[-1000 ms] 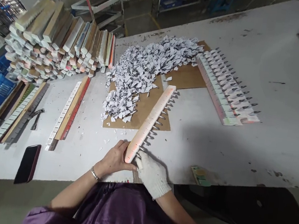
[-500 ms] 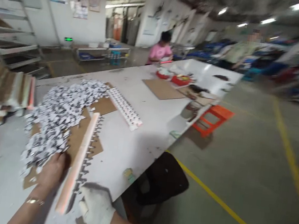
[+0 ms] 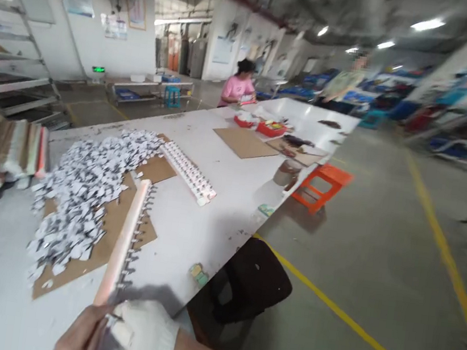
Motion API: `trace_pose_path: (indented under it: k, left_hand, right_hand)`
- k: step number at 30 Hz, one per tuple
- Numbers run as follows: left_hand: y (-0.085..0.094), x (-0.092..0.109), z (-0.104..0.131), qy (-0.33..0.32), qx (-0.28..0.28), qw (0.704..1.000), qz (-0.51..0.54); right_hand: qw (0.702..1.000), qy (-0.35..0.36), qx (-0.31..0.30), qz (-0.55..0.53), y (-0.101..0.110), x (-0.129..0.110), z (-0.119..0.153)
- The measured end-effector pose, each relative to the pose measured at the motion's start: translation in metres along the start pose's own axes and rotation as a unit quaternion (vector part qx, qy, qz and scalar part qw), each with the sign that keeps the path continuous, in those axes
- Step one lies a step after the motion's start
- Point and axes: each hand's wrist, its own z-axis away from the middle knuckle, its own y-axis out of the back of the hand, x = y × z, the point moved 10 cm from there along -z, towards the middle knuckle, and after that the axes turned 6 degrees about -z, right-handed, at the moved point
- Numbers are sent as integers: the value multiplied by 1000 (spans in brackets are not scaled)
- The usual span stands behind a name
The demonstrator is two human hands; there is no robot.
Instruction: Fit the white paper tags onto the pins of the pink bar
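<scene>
Strip point(image 3: 125, 241): long, narrow, pale pink-orange, row of small metal clips along right edge. Lies on white table point(image 3: 210, 218), partly over cardboard sheet point(image 3: 113, 222). Long axis runs away from person, far end toward paper-scrap heap point(image 3: 86, 178), near end at hands. Left hand point(image 3: 81, 336) bare, fingers curled on near end. Right hand point(image 3: 146, 335) in white glove, fingers bunched against clip side; exact pinch unclear.
</scene>
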Motion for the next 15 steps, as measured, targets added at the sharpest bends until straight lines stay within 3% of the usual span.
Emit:
trace_pose_path:
  k: [2,3,5,9,15]
  left_hand:
    - [-3,18,12,-1,-17,1000,9]
    - [-3,19,16,19,-19,1000,-2]
    - [3,19,19,51,-10,998,-26]
    - [0,3,24,121,-51,987,-94]
    - [-22,-15,30,169,-105,971,-132]
  right_hand:
    - [987,71,-87,115,-27,-12,6]
    - [985,66,-103,119,-35,-9,10]
    - [987,-13,-133,88,-47,10,16]
    - [975,-136,-153,90,-54,40,26]
    - [969,-157,-140,129,-62,39,16]
